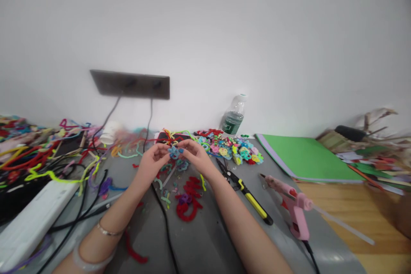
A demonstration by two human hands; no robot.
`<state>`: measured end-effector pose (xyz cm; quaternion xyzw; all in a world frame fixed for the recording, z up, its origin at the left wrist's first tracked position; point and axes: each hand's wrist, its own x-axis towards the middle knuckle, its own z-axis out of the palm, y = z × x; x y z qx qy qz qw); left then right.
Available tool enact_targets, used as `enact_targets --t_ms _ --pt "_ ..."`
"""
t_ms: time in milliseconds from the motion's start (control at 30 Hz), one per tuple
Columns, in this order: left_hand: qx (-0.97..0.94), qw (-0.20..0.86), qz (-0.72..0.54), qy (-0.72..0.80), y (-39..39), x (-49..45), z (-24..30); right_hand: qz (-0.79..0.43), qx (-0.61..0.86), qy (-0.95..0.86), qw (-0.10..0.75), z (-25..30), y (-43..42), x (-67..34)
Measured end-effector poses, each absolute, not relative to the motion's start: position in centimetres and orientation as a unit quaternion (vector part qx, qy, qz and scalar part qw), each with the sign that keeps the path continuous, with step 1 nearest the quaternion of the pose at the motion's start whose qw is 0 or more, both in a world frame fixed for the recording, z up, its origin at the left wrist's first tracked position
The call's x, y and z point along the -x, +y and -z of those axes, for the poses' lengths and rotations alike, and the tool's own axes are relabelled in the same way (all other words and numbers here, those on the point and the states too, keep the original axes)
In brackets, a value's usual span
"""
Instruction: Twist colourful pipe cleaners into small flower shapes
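Note:
Between my two hands, above the grey table, is a small blue pipe-cleaner flower (pixel 174 152). My left hand (pixel 153 159) pinches its left side, and my right hand (pixel 195 154) has its fingertips closed at the right side. Just below them lie teal pipe-cleaner pieces (pixel 182 165) and a whitish stick (pixel 169 177). Nearer to me is a coiled red pipe cleaner (pixel 189 201) with a purple bit (pixel 184 198) on it. Behind my right hand sits a pile of colourful pipe-cleaner flowers (pixel 224 147).
Pliers with yellow-black handles (pixel 250 199) and a pink glue gun (pixel 293 205) lie on the right. Behind them are green sheets (pixel 308 158) and a water bottle (pixel 233 115). On the left are tangled pipe cleaners (pixel 32 150), a white power strip (pixel 35 222) and black cables (pixel 165 222).

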<state>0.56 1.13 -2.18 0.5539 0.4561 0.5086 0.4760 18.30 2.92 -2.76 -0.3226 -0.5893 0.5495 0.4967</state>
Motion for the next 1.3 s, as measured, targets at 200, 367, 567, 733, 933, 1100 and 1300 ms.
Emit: enact_targets --t_ms 200,367,567,733,933,1100,1300 --pt "-0.554 0.474 -0.501 0.467 0.79 -0.84 1.67 -0.568 0.321 -0.597 0.468 3.29 3.01 -18.29" --pt "-0.567 0.477 -0.489 0.461 0.7 -0.9 1.47 -0.569 0.333 -0.596 0.459 3.35 3.06 -18.32" --pt "-0.581 0.473 -0.473 0.464 0.89 -0.98 1.59 -0.554 0.343 -0.606 0.456 3.5 3.1 -18.15" --pt "-0.608 0.455 -0.457 0.463 0.95 -1.0 1.95 -0.556 0.336 -0.605 0.46 3.47 3.06 -18.19" --pt "-0.603 0.471 -0.447 0.464 0.96 -0.88 2.12 -0.566 0.338 -0.606 0.445 3.42 3.03 -18.4" --pt "-0.566 0.494 -0.47 0.463 1.09 -0.9 2.18 -0.584 0.338 -0.583 0.453 3.69 3.17 -18.29" --pt "-0.545 0.52 -0.468 0.462 1.0 -0.79 1.95 -0.589 0.336 -0.583 0.448 3.73 3.23 -18.33"
